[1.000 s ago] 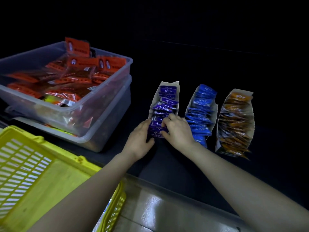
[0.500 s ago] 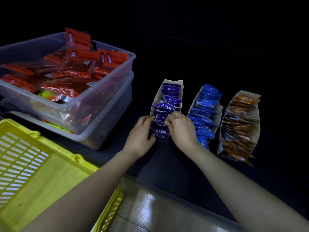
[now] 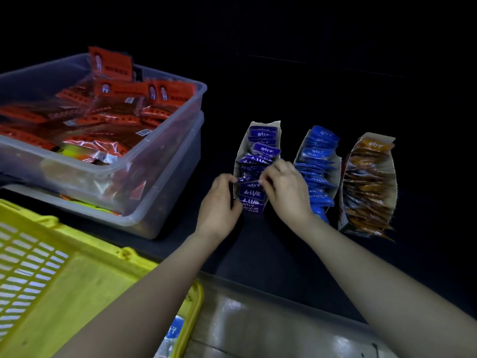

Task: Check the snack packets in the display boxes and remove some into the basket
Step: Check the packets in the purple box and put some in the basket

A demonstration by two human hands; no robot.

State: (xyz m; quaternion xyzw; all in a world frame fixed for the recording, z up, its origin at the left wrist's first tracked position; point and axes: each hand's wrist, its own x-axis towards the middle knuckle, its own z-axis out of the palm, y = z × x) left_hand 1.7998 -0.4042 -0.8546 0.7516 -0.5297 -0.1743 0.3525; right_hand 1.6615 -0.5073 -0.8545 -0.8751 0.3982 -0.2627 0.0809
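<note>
Both hands work at the purple display box (image 3: 238, 161), the leftmost of three narrow card boxes standing side by side on the dark desk (image 3: 258, 254). The left hand (image 3: 219, 202) is curled against the box's left wall, and the right hand (image 3: 286, 192) comes in over its right wall. Between them they pinch the two ends of one purple packet (image 3: 247, 180), thumb against fingertips, with the packet raised at the top of the row near the box's front.

The blue display box (image 3: 337, 171) stands just beside the purple one, its packets brushing the back of the right hand. The orange display box (image 3: 388, 177) follows close on the far right.

To the left, a bare gap of desk separates the purple box from two stacked clear tubs (image 3: 178, 140), the upper one heaped with red packets (image 3: 113, 117). In front of the boxes, a wide strip of bare desk runs to the near edge, crossed only by the two forearms.

The yellow basket (image 3: 126, 253) sits at the lower left, and its far rim overlaps the desk's near edge in this view. The left forearm passes over its right corner.
</note>
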